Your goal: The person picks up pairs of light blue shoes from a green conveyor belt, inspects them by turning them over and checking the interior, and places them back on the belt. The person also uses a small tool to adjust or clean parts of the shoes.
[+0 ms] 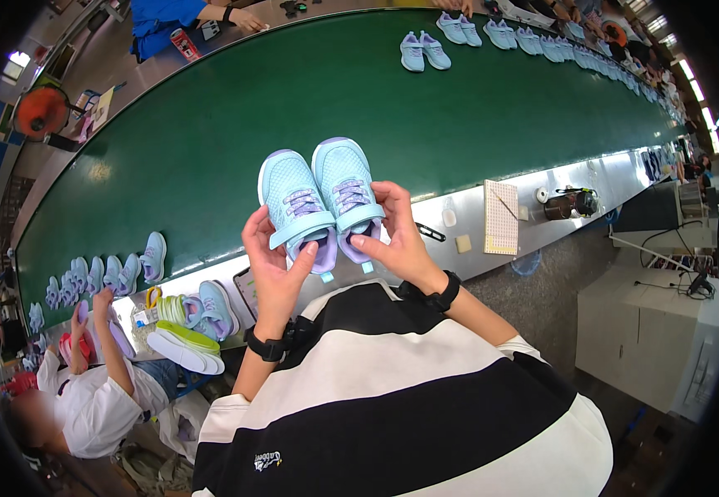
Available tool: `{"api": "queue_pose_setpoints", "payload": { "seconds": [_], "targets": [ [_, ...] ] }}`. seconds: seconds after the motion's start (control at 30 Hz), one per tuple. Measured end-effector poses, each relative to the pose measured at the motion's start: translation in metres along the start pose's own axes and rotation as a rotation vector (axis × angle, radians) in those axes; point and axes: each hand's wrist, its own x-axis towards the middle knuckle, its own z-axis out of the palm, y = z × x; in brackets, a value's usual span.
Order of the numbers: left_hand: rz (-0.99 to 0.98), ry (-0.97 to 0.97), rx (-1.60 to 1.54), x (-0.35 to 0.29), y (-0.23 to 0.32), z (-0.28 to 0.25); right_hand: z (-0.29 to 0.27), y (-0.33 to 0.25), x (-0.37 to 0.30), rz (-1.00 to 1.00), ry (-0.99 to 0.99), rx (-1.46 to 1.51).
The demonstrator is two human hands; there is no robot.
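Observation:
Two light blue sneakers with lilac laces and lining are held side by side above the near edge of the green belt, toes pointing away from me. My left hand (274, 257) grips the left sneaker (291, 195) by its heel end, thumb at the collar. Around the heel of the right sneaker (346, 186) my right hand (398, 236) is closed in the same way. Each sneaker has a strap across the instep and a small pull tab at the heel. The hidden fingers lie along the outer sides.
The green conveyor belt (210, 124) carries more sneaker pairs (423, 51) at the far right and a row at the left. On the metal ledge lie a paper sheet (501, 217) and white insoles (184, 352). A co-worker (98, 389) sits at left; another person's arm (231, 16) reaches in opposite.

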Motion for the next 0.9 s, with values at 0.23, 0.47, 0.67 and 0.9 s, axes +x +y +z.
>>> {"api": "queue_pose_setpoints", "payload": {
  "seconds": [0.23, 0.47, 0.67, 0.9],
  "targets": [
    [0.187, -0.123, -0.126, -0.010, 0.005, 0.013, 0.004, -0.001, 0.003, 0.139, 0.097, 0.205],
    [0.062, -0.147, -0.096, -0.007, 0.012, 0.015, -0.003, 0.003, -0.001, 0.192, 0.151, 0.202],
    [-0.008, -0.069, -0.063, -0.003, 0.011, 0.017, 0.000, -0.003, -0.004, 0.180, 0.151, 0.113],
    [-0.102, 0.023, -0.047, -0.001, 0.012, 0.016, 0.005, -0.015, -0.005, 0.071, 0.190, -0.205]
  ]
}}
